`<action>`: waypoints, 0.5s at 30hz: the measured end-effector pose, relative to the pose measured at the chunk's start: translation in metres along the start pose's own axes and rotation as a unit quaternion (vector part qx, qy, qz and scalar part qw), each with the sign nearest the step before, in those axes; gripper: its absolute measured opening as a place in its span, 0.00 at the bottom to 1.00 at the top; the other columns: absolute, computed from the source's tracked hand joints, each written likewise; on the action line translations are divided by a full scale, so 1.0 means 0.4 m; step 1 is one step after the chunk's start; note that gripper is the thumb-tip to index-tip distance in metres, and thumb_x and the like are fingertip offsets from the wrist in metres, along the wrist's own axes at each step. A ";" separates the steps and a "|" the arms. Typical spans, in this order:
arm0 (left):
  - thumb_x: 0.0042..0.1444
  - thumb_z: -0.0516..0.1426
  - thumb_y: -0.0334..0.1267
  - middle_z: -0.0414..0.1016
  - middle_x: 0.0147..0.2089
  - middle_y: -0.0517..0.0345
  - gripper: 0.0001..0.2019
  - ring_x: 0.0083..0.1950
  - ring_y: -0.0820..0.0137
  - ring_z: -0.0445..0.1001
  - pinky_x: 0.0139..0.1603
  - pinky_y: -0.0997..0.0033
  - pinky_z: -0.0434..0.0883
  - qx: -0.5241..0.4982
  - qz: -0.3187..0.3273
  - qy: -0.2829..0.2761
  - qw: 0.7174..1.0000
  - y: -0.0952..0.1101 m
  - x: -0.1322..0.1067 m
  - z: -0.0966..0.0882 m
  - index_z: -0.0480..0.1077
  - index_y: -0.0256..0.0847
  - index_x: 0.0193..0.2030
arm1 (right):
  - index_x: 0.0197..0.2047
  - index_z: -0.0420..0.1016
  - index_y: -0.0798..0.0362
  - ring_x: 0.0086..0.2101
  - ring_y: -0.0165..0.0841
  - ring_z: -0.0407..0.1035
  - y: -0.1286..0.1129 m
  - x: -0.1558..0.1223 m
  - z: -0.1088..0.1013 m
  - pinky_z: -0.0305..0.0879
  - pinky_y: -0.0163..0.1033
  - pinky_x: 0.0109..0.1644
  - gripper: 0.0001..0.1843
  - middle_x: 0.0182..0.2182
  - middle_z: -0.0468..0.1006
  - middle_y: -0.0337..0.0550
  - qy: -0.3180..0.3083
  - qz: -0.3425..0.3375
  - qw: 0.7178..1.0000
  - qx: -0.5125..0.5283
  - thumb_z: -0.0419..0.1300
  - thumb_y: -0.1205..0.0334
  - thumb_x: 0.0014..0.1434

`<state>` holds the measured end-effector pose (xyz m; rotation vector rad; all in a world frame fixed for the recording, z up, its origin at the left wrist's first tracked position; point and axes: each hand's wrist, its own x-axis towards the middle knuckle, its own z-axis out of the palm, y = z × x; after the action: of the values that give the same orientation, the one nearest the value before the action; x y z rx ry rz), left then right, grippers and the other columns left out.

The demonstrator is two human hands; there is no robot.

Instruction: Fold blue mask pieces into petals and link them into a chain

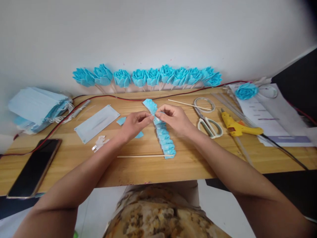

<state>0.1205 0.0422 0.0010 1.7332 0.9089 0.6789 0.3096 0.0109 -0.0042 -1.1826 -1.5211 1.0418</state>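
A strip of overlapping light blue petals runs up the wooden table in front of me. My left hand pinches at its left edge with thumb and forefinger. From the other side my right hand pinches the strip near its upper part, the two sets of fingertips almost touching. My fingers hide exactly which fold they grip. A thin wooden stick lies with its right end on the strip's near end. Loose blue pieces lie beside my left hand, one partly behind it.
Several blue flowers on sticks lean along the wall. Left are stacked face masks, a single mask, white scraps and a phone. Right are scissors, tape, a yellow glue gun and papers. A cable crosses behind.
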 end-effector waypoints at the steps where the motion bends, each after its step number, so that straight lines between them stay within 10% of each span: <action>1: 0.54 0.60 0.54 0.58 0.24 0.64 0.20 0.27 0.76 0.54 0.28 0.73 0.52 0.006 0.006 0.002 1.000 -0.002 0.000 0.001 0.69 0.37 0.27 | 0.33 0.75 0.53 0.27 0.27 0.60 0.002 0.001 0.000 0.54 0.35 0.31 0.13 0.26 0.71 0.36 0.003 0.000 1.000 -0.001 0.63 0.51 0.57; 15: 0.51 0.61 0.49 0.54 0.22 0.66 0.18 0.25 0.77 0.50 0.26 0.72 0.49 -0.044 -0.013 0.074 0.996 0.009 -0.004 -0.008 0.63 0.39 0.22 | 0.37 0.77 0.53 0.33 0.31 0.70 0.016 0.009 -0.021 0.65 0.36 0.36 0.25 0.32 0.76 0.42 -0.026 0.046 0.994 0.100 0.60 0.37 0.59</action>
<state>0.1181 0.0416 0.0055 1.6060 0.9867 0.8255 0.3187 0.0164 -0.0080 -1.1005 -1.3761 1.2638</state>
